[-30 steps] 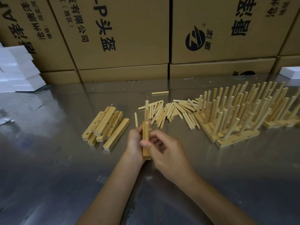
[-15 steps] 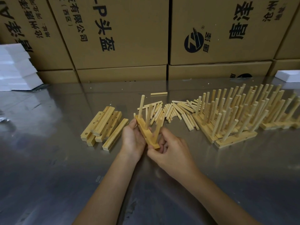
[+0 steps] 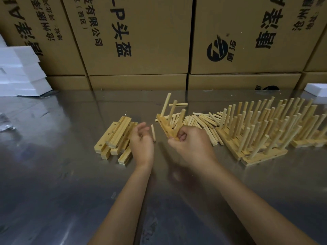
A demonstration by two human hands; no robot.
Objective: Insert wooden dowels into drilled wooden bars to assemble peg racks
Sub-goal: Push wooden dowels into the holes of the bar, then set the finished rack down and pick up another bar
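Left hand (image 3: 141, 140) has let go of the pale wooden drilled bar with three dowels standing in it (image 3: 169, 127). Half a second ago both hands held it; a second ago it was upright between them with a dowel going in. Now only the right hand (image 3: 190, 144) has it: the grip is curled round the bar's near end, far end tilted up and away, above the shiny metal bench (image 3: 53, 174). Left grip is loose, fingers relaxed and slightly curled, holding nothing, just beside the stack of bare pale drilled wooden bars (image 3: 115, 138).

Read: this rack looks filled, or near it. I can't count the holes under the fingers. My guess is that the right hand carries it to the finished lot while the left goes for a fresh bar.

Other differences from the earlier frames: the held bar sits further right and further from the body, dowels leaning up and away. One loose short wooden dowel (image 3: 153, 132) lies on the bench between the two hands, clear of both. The pile of loose pale wooden dowels (image 3: 203, 121) lies just behind the right hand, and the rows of finished wooden peg racks (image 3: 265, 131) are to its right; both look unchanged. Brown cardboard cartons (image 3: 141, 41) are stacked along the back.
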